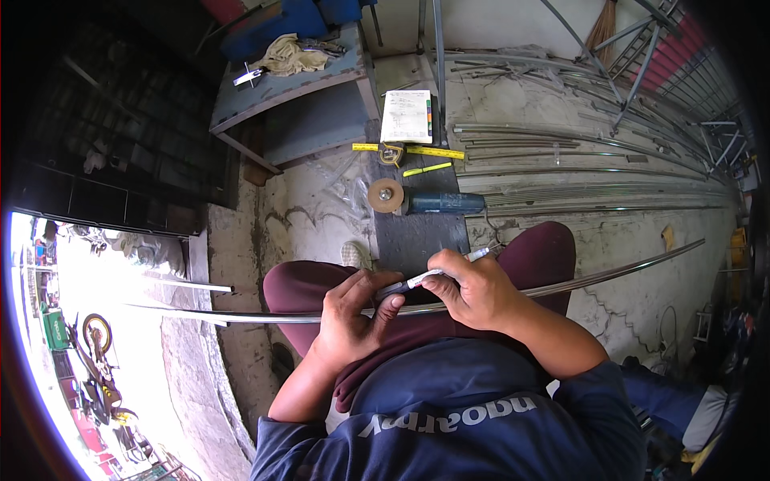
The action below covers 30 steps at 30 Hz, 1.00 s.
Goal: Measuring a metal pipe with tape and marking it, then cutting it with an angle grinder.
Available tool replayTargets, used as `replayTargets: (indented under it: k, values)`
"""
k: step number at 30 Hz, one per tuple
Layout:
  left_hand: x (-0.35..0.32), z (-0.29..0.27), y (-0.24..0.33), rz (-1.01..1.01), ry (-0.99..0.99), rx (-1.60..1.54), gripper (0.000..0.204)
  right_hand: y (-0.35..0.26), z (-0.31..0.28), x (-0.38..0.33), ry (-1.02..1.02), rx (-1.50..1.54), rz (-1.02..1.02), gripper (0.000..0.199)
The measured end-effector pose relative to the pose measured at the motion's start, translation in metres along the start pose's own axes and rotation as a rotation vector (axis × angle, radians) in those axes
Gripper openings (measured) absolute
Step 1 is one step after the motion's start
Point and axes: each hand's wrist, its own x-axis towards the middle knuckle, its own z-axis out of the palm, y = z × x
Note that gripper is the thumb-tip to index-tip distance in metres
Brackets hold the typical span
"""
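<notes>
Head view: the left hand (353, 309) has its grip closed around a long metal rod (609, 272) lying across the lap. The right hand (473, 289) pinches a white marker (425, 278), tip at the rod just beside the left fingers. At 12 o'clock, an angle grinder (429, 200), tape measure (393, 152) and notepad (407, 116) rest on the table (417, 240).

left hand (350, 309) gripping long metal rod (609, 272) (across the lap), right hand (473, 289) holding marker (433, 275)
</notes>
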Motion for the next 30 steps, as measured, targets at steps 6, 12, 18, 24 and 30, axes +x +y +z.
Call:
replayTargets:
  k: [6, 12, 18, 24, 30]
  values:
    - [-0.007, 0.010, -0.004, 0.089, 0.058, 0.042, 0.024, 0.001, 0.013, -0.004, 0.007, 0.031, 0.051, 0.023]
    - [-0.005, 0.012, -0.003, 0.108, 0.036, 0.048, 0.025, -0.004, 0.013, -0.002, 0.003, 0.008, 0.052, 0.027]
    - [-0.008, 0.009, -0.005, 0.122, 0.014, 0.077, 0.026, -0.004, 0.015, -0.002, -0.031, 0.024, 0.021, 0.028]
    - [-0.009, 0.009, -0.007, 0.144, 0.040, 0.085, 0.028, -0.004, 0.017, 0.000, -0.026, 0.016, -0.009, 0.029]
    - [-0.006, 0.004, -0.001, 0.065, 0.038, 0.078, 0.029, -0.004, 0.012, 0.004, 0.022, -0.020, -0.052, 0.030]
